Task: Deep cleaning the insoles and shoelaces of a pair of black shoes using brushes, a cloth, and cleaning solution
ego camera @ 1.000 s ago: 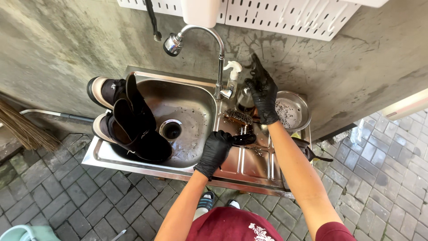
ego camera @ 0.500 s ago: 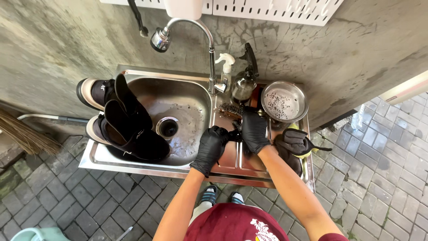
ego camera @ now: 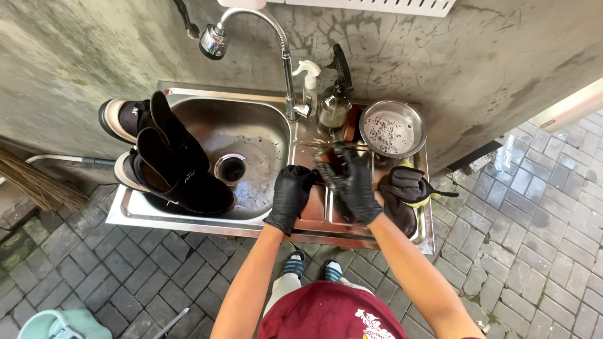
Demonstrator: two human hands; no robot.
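Left hand [ego camera: 292, 194]: black glove, fingers curled, reaching in from the sink side to the near end of a brownish brush [ego camera: 328, 156]; true clamp or mere touch cannot be told

Right hand [ego camera: 357, 183]: black glove, fingers spread and laid over the brush from above, hiding most of it; grip likewise cannot be told

Brush: on the ribbed draining board [ego camera: 314, 212], between the two hands, just right of the basin [ego camera: 254, 135], near the metal bowl [ego camera: 392, 129]

Step in hand, by judgement: taking hold of the brush with both hands, nothing lifted clear of the board

Next move, by judgement: calls for a firm pinch through wet gloves on slick steel, elbows kept off the bottles behind

Also present: pair of black boots [ego camera: 179, 169] lying over the left rim of the basin; tap [ego camera: 217, 39]; white spray bottle [ego camera: 308, 78]; glass trigger bottle [ego camera: 335, 108]; dark cloth [ego camera: 405, 188] at the right end of the board; broom [ego camera: 34, 185] at far left
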